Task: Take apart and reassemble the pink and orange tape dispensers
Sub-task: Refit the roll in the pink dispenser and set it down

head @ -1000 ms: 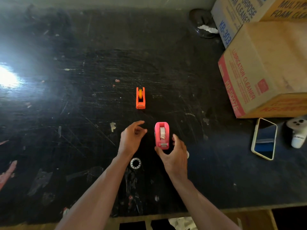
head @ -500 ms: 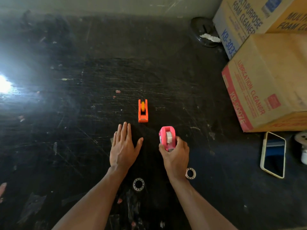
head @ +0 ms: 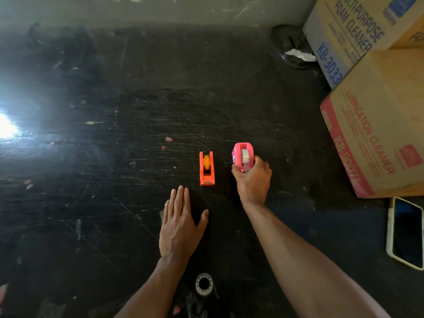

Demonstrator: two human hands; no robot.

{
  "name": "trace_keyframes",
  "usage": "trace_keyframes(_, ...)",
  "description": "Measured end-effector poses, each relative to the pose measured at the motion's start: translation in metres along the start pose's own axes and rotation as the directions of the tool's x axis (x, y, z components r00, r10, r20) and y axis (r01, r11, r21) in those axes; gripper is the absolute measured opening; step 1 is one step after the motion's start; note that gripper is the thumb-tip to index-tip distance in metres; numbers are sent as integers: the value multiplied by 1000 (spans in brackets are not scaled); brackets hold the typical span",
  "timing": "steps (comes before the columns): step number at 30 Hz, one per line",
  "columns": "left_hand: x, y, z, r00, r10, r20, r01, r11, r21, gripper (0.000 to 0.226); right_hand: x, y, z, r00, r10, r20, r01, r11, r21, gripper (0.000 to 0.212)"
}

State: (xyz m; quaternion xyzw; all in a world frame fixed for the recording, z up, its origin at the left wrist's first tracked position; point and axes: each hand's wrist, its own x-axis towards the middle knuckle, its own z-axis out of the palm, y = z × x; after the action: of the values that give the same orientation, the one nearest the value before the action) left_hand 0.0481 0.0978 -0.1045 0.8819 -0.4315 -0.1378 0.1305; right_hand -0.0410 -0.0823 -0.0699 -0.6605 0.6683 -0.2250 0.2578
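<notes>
The right hand (head: 252, 180) gripped the near end of the pink tape dispenser (head: 243, 156), which stood on the black worktop (head: 114, 203) just right of the orange tape dispenser (head: 207, 168), apparently to line the two up side by side. The left hand (head: 180, 226) lay flat and empty, fingers spread, near the orange one, probably to steady the body. Both dispensers looked fully assembled, rolls seated.

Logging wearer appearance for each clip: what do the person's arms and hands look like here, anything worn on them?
Both forearms are bare to the frame's bottom edge; no sleeves, gloves or watch in view. The left hand and right hand show no rings or markings that I can make out.
</notes>
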Motion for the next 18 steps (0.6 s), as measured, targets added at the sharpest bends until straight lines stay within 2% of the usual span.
trace_keyframes(4,0,0,-1,1000,3,9,-2,1000,-4,86,2,1,3,1000,-10,3,10,1000,1,73)
trace_keyframes(10,-1,2,-6,1000,-8,13,8,1000,-28,86,-15,6,-16,991,85,105,-91,994,57,100)
trace_keyframes(15,-3,9,-16,998,-61,0,61,989,-132,79,-56,23,-43,989,102,110,-118,982,147,98)
trace_keyframes(18,-4,18,-29,984,-179,-17,164,934,-318,71,-80,31,-52,987,80,142,-107,976,190,90)
